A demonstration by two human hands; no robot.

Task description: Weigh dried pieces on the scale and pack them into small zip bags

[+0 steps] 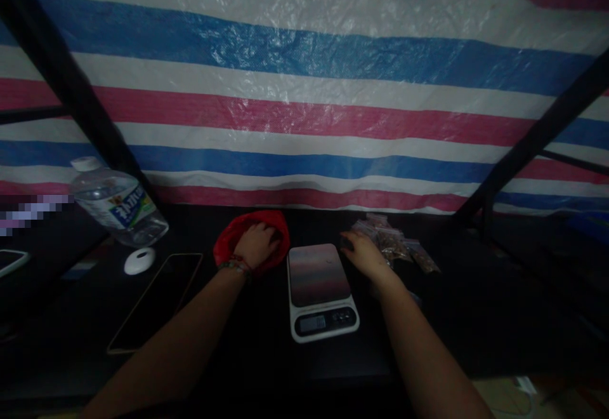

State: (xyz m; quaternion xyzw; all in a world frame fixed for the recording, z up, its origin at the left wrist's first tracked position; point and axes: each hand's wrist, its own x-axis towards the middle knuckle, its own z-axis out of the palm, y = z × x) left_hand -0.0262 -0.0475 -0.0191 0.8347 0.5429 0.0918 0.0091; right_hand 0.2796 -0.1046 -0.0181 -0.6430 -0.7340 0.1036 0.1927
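Note:
My left hand (257, 246) reaches into a red bag (228, 232) with an open mouth. Its fingers point down and look apart, though the tips are partly hidden in the dark inside. Right of the bag lies a white kitchen scale (320, 292) with a shiny plate. Nothing clear rests on the plate, and its lit display is too faint to read. Just beyond the scale's right side is my right hand (365, 255), fingers apart and holding nothing that I can see. Beside it, several small clear zip bags (392, 241) with brownish contents lie in a heap, partly behind the hand.
A phone (157, 301) lies on the dark table at left, near a white rounded case (139, 261). Behind them a large clear bottle (121, 203) leans tilted. Dark slanted frame bars (533, 133) flank a striped plastic sheet (304, 114) at the back.

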